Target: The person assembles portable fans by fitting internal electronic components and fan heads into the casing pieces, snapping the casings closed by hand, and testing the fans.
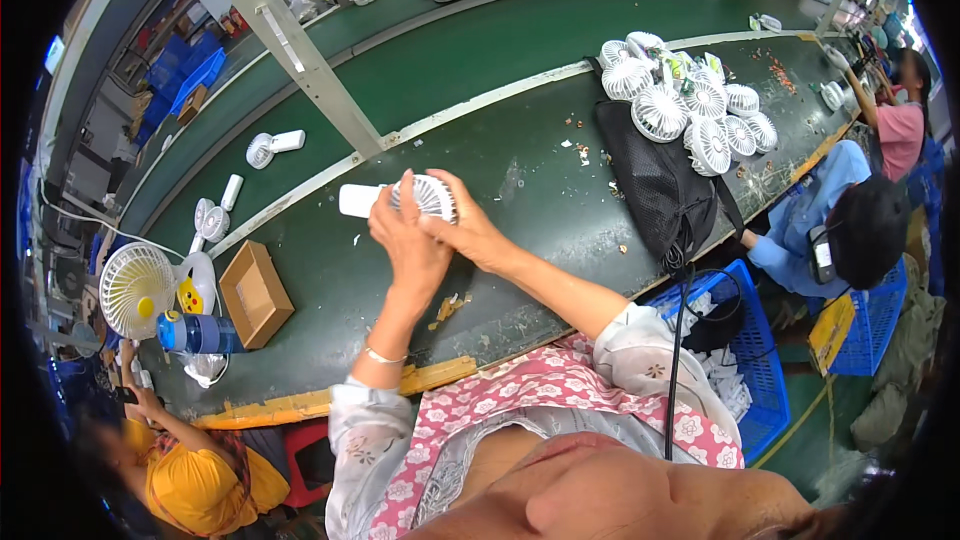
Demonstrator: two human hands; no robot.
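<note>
Both hands, left hand and right hand, clamp a white plastic fan, round ribbed grille, above the matte green worktop.

Bright, even light falls from overhead, and I see only soft, short shadows under my left hand and right hand on the dark green surface. A pale sheen lies on that surface near the middle. The white fan heads are almost blown out, their ribs hard to read. The fisheye bends the belt edges and the grey post into curves, and a black rim closes every corner. My own chin at the bottom is blurred, probably too close to focus.
</note>
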